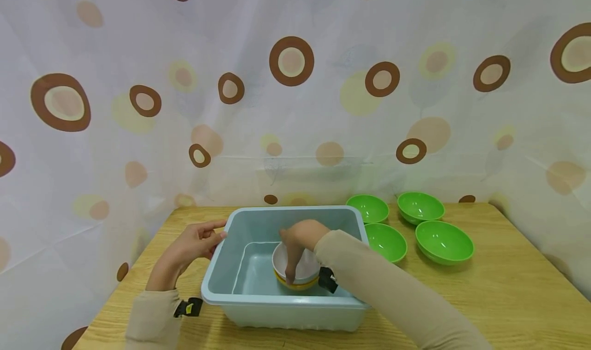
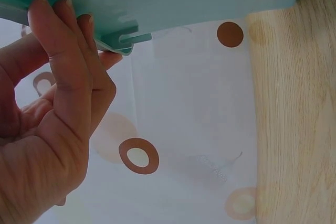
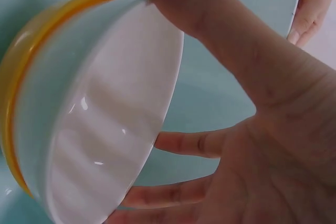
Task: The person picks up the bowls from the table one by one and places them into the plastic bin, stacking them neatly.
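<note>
A pale blue plastic basin (image 1: 286, 313) stands on the table in the head view. My left hand (image 1: 194, 245) grips its left rim, thumb at the edge and fingers against the outer wall in the left wrist view. Inside the basin a white bowl (image 3: 113, 114) sits nested in a yellow bowl (image 3: 14, 98). Reaching in from the right, my right hand (image 1: 299, 239) spans the white bowl, with the thumb at one side of the rim and fingertips along the other. Part of the white bowl is hidden under that hand in the head view.
Several green bowls (image 1: 444, 241) stand right of the basin, two of them close by its right wall. A wooden table (image 1: 498, 288) lies beneath everything. Behind it hangs a white curtain (image 1: 295, 119) with brown and yellow rings.
</note>
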Available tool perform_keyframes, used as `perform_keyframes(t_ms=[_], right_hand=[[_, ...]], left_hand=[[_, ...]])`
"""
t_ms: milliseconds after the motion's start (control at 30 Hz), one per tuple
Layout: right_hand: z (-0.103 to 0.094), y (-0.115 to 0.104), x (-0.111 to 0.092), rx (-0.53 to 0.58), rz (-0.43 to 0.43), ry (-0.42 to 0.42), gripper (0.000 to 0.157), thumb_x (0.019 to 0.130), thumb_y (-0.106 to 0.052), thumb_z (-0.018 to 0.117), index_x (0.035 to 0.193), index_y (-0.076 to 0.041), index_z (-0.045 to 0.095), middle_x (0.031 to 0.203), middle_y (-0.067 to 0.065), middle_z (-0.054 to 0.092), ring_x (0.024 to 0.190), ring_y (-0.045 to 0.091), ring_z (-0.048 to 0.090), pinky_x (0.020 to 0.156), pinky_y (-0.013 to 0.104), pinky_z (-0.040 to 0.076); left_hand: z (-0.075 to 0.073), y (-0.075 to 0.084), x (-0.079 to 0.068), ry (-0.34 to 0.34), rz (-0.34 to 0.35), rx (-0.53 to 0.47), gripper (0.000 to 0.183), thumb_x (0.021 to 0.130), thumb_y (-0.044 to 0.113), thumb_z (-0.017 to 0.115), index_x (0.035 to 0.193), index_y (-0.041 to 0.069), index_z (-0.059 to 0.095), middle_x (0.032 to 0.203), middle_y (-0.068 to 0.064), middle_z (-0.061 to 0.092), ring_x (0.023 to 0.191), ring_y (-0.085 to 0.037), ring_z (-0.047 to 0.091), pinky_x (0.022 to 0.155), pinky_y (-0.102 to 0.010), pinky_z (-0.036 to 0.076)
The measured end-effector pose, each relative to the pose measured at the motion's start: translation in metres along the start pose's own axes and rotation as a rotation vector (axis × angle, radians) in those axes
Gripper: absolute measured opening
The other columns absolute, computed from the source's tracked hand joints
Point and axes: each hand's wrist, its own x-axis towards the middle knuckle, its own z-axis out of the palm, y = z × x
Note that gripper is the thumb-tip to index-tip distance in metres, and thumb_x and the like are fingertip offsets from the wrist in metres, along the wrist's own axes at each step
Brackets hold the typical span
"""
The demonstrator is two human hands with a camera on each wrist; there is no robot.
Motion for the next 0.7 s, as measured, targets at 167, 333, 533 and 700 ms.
perform_keyframes(t_ms=[167,333,533,700], right_hand=[[0.0025,-0.0019,0.0002,-0.002,0.016,0.012,0.120,0.057,-0.054,0.089,0.154,-0.023,0.025,0.149,0.002,0.041,0.129,0.022,0.042,0.100,0.043,0.043],[0.0037,-0.0026,0.0017,-0.025,0.015,0.013,0.121,0.058,-0.055,0.088,0.154,-0.022,0.023,0.148,0.002,0.042,0.129,0.022,0.043,0.101,0.042,0.042],[0.0059,-0.0026,0.0050,-0.030,0.012,0.018,0.122,0.057,-0.054,0.089,0.154,-0.022,0.023,0.146,0.002,0.045,0.126,0.021,0.044,0.101,0.042,0.042],[0.0088,-0.0039,0.0068,-0.030,0.019,0.033,0.123,0.056,-0.053,0.090,0.154,-0.022,0.023,0.144,0.002,0.046,0.124,0.021,0.046,0.100,0.042,0.043]], left_hand=[[0.0004,0.0001,-0.0005,0.004,-0.005,0.004,0.055,0.099,0.020,0.056,0.146,-0.002,0.037,0.080,-0.010,0.060,0.069,-0.020,0.062,0.065,-0.035,0.056],[-0.0001,-0.0008,-0.0005,0.006,-0.005,0.011,0.056,0.099,0.021,0.056,0.146,-0.002,0.037,0.080,-0.010,0.060,0.069,-0.020,0.062,0.065,-0.035,0.056],[-0.0007,-0.0016,0.0000,0.010,-0.009,0.010,0.057,0.099,0.022,0.057,0.146,-0.002,0.037,0.080,-0.009,0.060,0.069,-0.020,0.062,0.065,-0.035,0.056],[-0.0006,-0.0032,0.0006,0.018,-0.013,0.008,0.056,0.098,0.021,0.058,0.146,-0.002,0.038,0.079,-0.009,0.061,0.069,-0.020,0.062,0.065,-0.035,0.056]])
